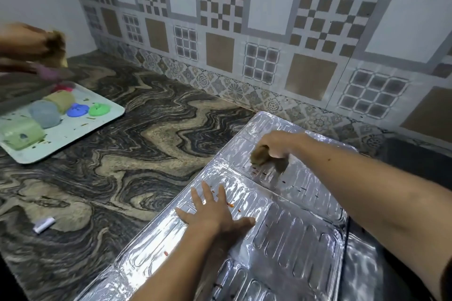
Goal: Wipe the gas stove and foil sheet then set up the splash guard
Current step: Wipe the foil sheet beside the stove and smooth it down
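Observation:
A shiny embossed foil splash guard (300,232) lies flat and unfolded on the marbled counter, with small red-orange food specks (230,204) on it. My left hand (215,210) presses flat on its middle panel, fingers spread. My right hand (276,145) grips a brown wiping cloth (260,157) against the far panel, near the wall. The dark gas stove (415,161) shows only partly at the right edge, behind my right arm.
A pale tray (73,134) with upturned plastic cups and coloured lids sits at the left. Another person's blurred hand (31,46) hovers above it. A small white packet (44,224) lies on the counter (137,159). The tiled wall (244,32) runs behind.

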Available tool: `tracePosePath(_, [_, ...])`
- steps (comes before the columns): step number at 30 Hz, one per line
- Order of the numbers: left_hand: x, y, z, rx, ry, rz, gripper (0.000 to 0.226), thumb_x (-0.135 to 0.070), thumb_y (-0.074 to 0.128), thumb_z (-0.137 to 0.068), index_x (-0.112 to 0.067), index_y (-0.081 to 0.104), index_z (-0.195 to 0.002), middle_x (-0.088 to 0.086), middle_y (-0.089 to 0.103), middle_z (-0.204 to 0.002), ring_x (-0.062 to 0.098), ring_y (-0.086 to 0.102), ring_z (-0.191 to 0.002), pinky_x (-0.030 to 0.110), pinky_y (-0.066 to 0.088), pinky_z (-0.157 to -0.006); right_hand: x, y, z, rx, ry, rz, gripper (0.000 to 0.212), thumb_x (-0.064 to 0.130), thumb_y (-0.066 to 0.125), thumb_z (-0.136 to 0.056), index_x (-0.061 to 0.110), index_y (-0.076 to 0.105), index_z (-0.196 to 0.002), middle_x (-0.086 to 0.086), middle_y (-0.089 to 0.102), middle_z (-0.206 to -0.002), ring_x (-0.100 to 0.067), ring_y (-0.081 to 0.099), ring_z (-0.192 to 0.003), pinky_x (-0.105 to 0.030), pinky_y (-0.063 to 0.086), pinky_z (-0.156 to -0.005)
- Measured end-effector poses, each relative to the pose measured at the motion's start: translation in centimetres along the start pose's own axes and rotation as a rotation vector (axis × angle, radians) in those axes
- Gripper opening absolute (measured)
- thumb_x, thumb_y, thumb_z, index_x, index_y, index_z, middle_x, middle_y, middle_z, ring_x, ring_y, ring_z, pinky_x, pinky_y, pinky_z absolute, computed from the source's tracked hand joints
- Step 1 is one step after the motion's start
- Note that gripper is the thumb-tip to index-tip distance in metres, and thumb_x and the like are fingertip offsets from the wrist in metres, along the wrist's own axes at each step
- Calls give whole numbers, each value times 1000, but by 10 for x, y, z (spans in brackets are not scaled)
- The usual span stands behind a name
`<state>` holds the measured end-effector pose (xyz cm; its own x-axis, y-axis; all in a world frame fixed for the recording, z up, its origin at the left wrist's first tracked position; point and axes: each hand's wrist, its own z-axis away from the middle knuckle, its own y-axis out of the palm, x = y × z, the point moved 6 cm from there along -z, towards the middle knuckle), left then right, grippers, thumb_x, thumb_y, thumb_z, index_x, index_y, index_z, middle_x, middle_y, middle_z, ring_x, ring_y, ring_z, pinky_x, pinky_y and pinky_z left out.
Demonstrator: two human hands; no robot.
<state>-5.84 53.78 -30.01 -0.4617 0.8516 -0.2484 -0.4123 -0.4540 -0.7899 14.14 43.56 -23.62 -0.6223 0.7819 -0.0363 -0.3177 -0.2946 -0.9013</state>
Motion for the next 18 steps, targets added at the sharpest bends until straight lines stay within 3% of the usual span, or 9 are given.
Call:
tracePosePath(3, [0,-1,2,-2,5,14,120,-87,48,-66,-30,-16,-151,5,-32,-155,35,-27,-143,77,-3,-103,-25,8,24,200,114,144,61,-7,43,-74,30,68,-114,-1,66,-117,-21,56,-89,-32,54,-80])
tracePosePath(5, [0,-1,3,-5,6,20,120,-87,48,-66,-30,-15,-151,5,-32,-155,35,-27,-143,77,-3,-102,-28,8,39,346,176,222,57,-9,50,-79,22,63,-125,-3,60,-129,-21,55,-93,-26,50,-71])
tracePosePath(6, [0,-1,3,-5,7,18,120,-86,48,-66,-30,-15,-151,5,-32,-155,35,-27,-143,77,-4,-102,-25,3,43,374,204,251,52,-5,52,-83,18,60,-128,-4,57,-134,-22,54,-98,-26,47,-73])
tracePosePath(8, [0,-1,2,-5,10,15,118,-86,48,-68,-30,-16,-151,5,-33,-155,36,-27,-143,77,-4,-103,-14,-20,48,290,240,218,43,2,49,-89,14,58,-129,-7,56,-130,-25,55,-105,-29,43,-78])
tracePosePath(11, [0,-1,1,-8,10,9,120,-86,48,-66,-30,-16,-151,5,-33,-155,36,-27,-143,77,-3,-103,13,-48,33,-5,144,-120,27,8,49,-92,12,63,-114,0,62,-95,-15,62,-80,-27,47,-66])
tracePosePath(13, [1,1,0,-7,9,8,121,-87,49,-65,-30,-16,-151,5,-32,-155,36,-27,-143,77,-3,-103,41,-44,21,-143,17,-165,21,11,48,-93,17,63,-107,1,66,-98,-11,62,-77,-24,48,-66])
tracePosePath(16, [1,1,-1,-13,7,11,121,-87,49,-65,-31,-15,-151,5,-31,-156,35,-27,-143,77,-4,-102,67,-7,10,-57,-83,-57,31,8,49,-90,25,60,-113,-3,62,-107,-22,57,-94,-35,50,-86])
tracePosePath(18, [1,0,-2,-14,10,6,121,-86,49,-65,-30,-15,-151,5,-32,-156,36,-27,-143,77,-4,-101,60,5,14,-7,-79,5,23,6,47,-87,23,58,-97,-6,61,-103,-25,56,-93,-40,49,-86])
